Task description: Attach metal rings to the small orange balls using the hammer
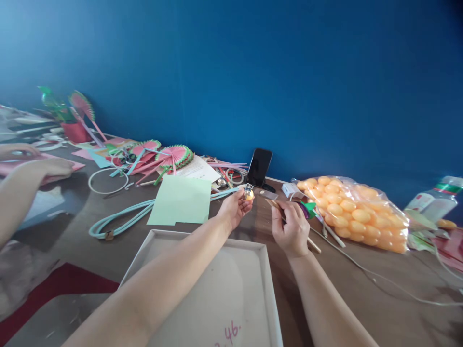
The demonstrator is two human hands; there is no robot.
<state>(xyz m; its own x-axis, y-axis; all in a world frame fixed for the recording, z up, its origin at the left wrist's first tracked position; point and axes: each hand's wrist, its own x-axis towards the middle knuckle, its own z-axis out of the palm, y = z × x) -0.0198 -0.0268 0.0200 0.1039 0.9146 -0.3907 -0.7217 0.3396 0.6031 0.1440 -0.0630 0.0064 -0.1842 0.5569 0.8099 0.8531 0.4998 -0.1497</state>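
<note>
My left hand is closed on a small shiny round ball, silver above and yellow-orange below. Its kind is not clear. Beside that hand, a light blue cord runs behind a pale green sheet of paper. My right hand pinches a thin brown strip, whose end sticks out to the left of the fingers. Just behind the right hand is a purple and green piece. A wooden stick shows below it. My forearms pass over a shallow grey box.
A phone leans upright near the blue wall. To the right lie a bag of orange balls, a white cable and a clear bottle. Pink paper fans are heaped at left. Another person's hand rests on pink paper.
</note>
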